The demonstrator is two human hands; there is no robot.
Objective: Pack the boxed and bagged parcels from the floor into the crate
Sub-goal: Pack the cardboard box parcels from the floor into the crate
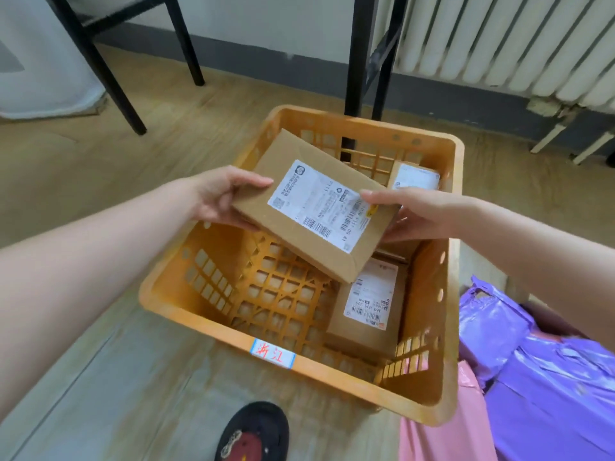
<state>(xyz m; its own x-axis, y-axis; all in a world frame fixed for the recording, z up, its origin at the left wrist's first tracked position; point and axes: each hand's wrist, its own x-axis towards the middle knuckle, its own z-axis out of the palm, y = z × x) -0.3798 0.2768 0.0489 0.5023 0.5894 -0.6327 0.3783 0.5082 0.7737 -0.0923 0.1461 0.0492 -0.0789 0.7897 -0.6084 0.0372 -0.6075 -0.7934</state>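
An orange lattice crate [213, 324] stands on the wooden floor with a labelled tag on its near rim. Above its opening I hold a flat brown cardboard box [299, 241] with a white shipping label, tilted. My left hand [223, 197] grips its left edge and my right hand [416, 214] grips its right edge. Inside the crate, a second labelled cardboard box [366, 314] lies at the near right and a third [416, 176] at the far right corner. Purple bagged parcels [539, 371] and a pink one [442, 427] lie on the floor to the crate's right.
Black metal furniture legs [362, 58] stand right behind the crate, others [113, 78] at the far left. A white radiator [506, 41] lines the back wall. A dark shoe [256, 434] is on the floor just before the crate.
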